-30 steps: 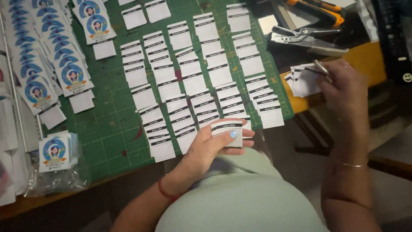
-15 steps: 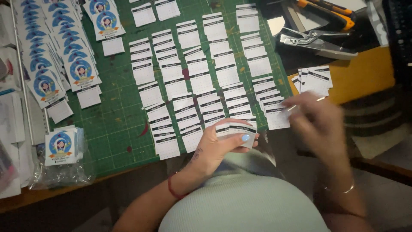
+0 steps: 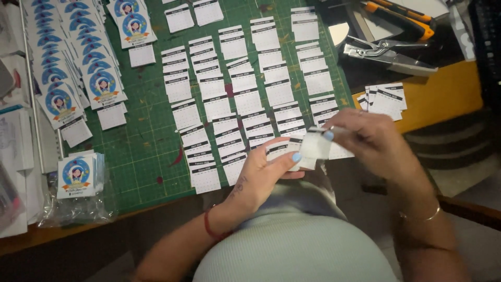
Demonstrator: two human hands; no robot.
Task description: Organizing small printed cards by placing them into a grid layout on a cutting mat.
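At the near edge of the green cutting mat (image 3: pixel 146 151), just above the person's lap, both hands meet over a small stack of paper slips (image 3: pixel 284 151). The left hand (image 3: pixel 263 175) grasps this stack from below, thumb pressed across its top. The right hand (image 3: pixel 373 138) pinches a single white slip (image 3: pixel 314 146) between thumb and forefinger, holding it against the right end of the stack. Its edges look a little blurred.

The slips look very light and thin, likely to bend, curl or slide apart, so a grip by the edges, with the thumb clamping the pile flat, seems the safest hold; a loose grip would probably let the pile fan out.

Rows of similar white slips with dark headers (image 3: pixel 245 89) cover the mat in overlapping columns. To the left lie round-pictured blue cards (image 3: pixel 78 62) in long rows, and a bagged bundle of cards (image 3: pixel 77 180) sits near the table edge. Beyond the right hand, another small pile of slips (image 3: pixel 386 99) rests on the orange table (image 3: pixel 443 94), near a metal punch tool (image 3: pixel 389 52) and an orange-handled knife (image 3: pixel 399 13).
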